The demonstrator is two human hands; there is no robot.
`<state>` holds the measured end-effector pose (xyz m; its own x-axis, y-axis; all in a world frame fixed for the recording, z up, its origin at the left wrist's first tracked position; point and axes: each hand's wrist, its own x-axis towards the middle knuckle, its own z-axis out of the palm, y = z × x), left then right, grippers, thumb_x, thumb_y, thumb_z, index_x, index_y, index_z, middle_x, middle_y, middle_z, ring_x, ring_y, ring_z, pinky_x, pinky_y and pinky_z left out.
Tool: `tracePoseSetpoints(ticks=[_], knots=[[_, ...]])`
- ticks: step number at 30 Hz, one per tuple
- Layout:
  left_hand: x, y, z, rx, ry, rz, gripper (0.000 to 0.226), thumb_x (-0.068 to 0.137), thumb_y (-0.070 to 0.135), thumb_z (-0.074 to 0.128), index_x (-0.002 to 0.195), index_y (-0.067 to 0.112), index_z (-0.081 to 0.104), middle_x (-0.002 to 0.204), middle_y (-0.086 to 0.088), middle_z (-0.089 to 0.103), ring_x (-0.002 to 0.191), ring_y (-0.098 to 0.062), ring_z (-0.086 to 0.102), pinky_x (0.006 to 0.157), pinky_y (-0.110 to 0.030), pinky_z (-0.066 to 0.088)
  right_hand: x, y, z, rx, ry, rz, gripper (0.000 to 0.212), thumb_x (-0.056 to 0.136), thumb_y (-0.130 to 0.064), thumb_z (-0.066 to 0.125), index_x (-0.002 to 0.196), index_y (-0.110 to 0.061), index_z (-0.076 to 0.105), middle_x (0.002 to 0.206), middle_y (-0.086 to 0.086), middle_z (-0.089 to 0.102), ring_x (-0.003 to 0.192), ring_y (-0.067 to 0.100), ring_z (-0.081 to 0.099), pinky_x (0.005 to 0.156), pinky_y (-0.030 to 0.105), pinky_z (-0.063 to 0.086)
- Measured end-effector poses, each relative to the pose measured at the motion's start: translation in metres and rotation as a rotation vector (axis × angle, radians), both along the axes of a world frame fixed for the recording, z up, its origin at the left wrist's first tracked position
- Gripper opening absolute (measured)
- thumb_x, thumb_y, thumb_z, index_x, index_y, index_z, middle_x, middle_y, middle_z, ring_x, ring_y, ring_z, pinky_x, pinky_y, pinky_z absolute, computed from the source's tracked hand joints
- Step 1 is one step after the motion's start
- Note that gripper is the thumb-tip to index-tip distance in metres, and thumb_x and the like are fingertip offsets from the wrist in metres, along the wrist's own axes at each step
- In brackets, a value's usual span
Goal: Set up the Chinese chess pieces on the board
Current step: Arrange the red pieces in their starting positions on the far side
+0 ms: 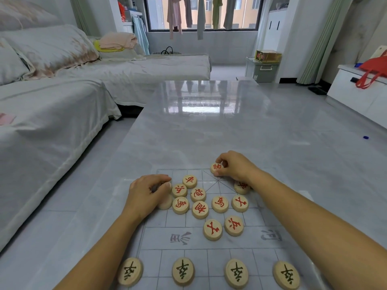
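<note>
piece: red-marked wooden disc (216, 167), tilted, at board's (247, 243) far edge
right hand (235, 166): fingers pinching that disc
left hand (148, 194): curled over pieces left of red cluster (201, 203); grip unclear

Looked like a home living room. Showed a long sofa (62, 97) under pale covers, with big cushions (52, 47) and folded blankets (117, 40) on it. Held a glossy grey coffee table (209, 130) on a tiled floor. Had washing (188, 11) hung to dry at the far window (204, 13), green curtains (320, 38) beside it, a lidded storage bin (265, 70) with a box on top, and a low white cabinet (356, 88) carrying a red bag (374, 68).
</note>
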<state>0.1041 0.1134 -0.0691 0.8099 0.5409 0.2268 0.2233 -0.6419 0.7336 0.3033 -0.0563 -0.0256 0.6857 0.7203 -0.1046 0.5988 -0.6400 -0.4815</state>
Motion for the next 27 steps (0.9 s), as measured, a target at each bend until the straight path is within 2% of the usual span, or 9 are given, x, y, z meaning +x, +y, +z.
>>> tracePoseSetpoints(ticks=[5, 7, 9, 11, 15, 17, 19, 23, 27], knots=[[-0.001, 0.0, 0.0, 0.011, 0.004, 0.006, 0.055, 0.067, 0.063, 0.04, 0.102, 0.032, 0.068, 0.098, 0.019, 0.061, 0.1, -0.008, 0.054, 0.099, -0.045, 0.042, 0.002, -0.008, 0.003, 0.09, 0.071, -0.067, 0.049, 0.085, -0.034, 0.061, 0.128, -0.015, 0.047, 0.118, 0.007, 0.055, 0.102, 0.022, 0.054, 0.09, 0.033, 0.045], [-0.001, 0.001, 0.0, 0.012, 0.009, 0.005, 0.055, 0.067, 0.064, 0.04, 0.103, 0.032, 0.068, 0.098, 0.019, 0.06, 0.101, -0.009, 0.054, 0.1, -0.045, 0.041, 0.015, -0.025, 0.013, 0.215, 0.109, -0.153, 0.042, 0.091, -0.034, 0.052, 0.127, -0.014, 0.048, 0.118, 0.007, 0.055, 0.099, 0.02, 0.053, 0.087, 0.031, 0.043], [0.0, 0.001, -0.001, 0.008, 0.008, 0.007, 0.054, 0.068, 0.063, 0.042, 0.104, 0.032, 0.068, 0.098, 0.019, 0.061, 0.101, -0.009, 0.054, 0.1, -0.046, 0.041, 0.032, -0.05, 0.023, 0.255, 0.083, -0.231, 0.032, 0.093, -0.03, 0.049, 0.119, -0.012, 0.054, 0.119, 0.008, 0.059, 0.1, 0.022, 0.056, 0.084, 0.031, 0.041], [0.0, 0.001, -0.001, 0.007, 0.009, 0.012, 0.052, 0.069, 0.062, 0.043, 0.104, 0.031, 0.068, 0.099, 0.018, 0.061, 0.102, -0.009, 0.053, 0.1, -0.046, 0.04, 0.045, -0.076, 0.028, 0.204, 0.073, -0.252, 0.027, 0.093, -0.024, 0.051, 0.114, -0.01, 0.059, 0.118, 0.009, 0.061, 0.102, 0.023, 0.057, 0.087, 0.031, 0.041], [-0.001, 0.0, 0.0, -0.012, 0.016, 0.016, 0.055, 0.067, 0.063, 0.043, 0.104, 0.031, 0.067, 0.101, 0.017, 0.06, 0.103, -0.01, 0.053, 0.101, -0.045, 0.04, 0.043, -0.111, 0.022, 0.021, 0.131, -0.133, 0.023, 0.088, -0.016, 0.06, 0.11, -0.016, 0.062, 0.112, 0.006, 0.061, 0.099, 0.017, 0.054, 0.087, 0.025, 0.04], [-0.001, -0.002, 0.002, -0.019, 0.016, 0.022, 0.045, 0.072, 0.055, 0.049, 0.104, 0.03, 0.068, 0.102, 0.014, 0.062, 0.103, -0.011, 0.054, 0.1, -0.045, 0.041, 0.032, -0.115, 0.017, -0.033, 0.146, -0.076, 0.026, 0.084, -0.018, 0.065, 0.109, -0.02, 0.06, 0.105, 0.002, 0.059, 0.096, 0.015, 0.055, 0.081, 0.021, 0.043], [-0.001, -0.003, 0.003, -0.026, 0.01, 0.027, 0.04, 0.074, 0.047, 0.051, 0.104, 0.027, 0.069, 0.101, 0.012, 0.063, 0.102, -0.013, 0.055, 0.099, -0.044, 0.043, 0.023, -0.11, 0.011, -0.049, 0.114, -0.032, 0.038, 0.08, -0.024, 0.07, 0.115, -0.02, 0.057, 0.1, -0.002, 0.055, 0.093, 0.013, 0.054, 0.077, 0.019, 0.043], [-0.001, -0.005, 0.006, -0.036, 0.012, 0.031, 0.039, 0.074, 0.046, 0.051, 0.103, 0.026, 0.069, 0.099, 0.012, 0.062, 0.102, -0.013, 0.056, 0.099, -0.043, 0.043, 0.012, -0.097, 0.006, -0.059, 0.011, 0.002, 0.046, 0.08, -0.029, 0.069, 0.122, -0.02, 0.053, 0.103, -0.004, 0.048, 0.092, 0.01, 0.05, 0.084, 0.024, 0.044], [-0.002, -0.004, 0.006, -0.043, 0.011, 0.034, 0.037, 0.074, 0.045, 0.052, 0.102, 0.028, 0.069, 0.097, 0.014, 0.062, 0.102, -0.015, 0.057, 0.098, -0.045, 0.044, 0.011, -0.094, 0.008, -0.097, 0.012, 0.009, 0.047, 0.082, -0.03, 0.066, 0.126, -0.02, 0.051, 0.106, -0.005, 0.044, 0.095, 0.01, 0.048, 0.089, 0.026, 0.045]])
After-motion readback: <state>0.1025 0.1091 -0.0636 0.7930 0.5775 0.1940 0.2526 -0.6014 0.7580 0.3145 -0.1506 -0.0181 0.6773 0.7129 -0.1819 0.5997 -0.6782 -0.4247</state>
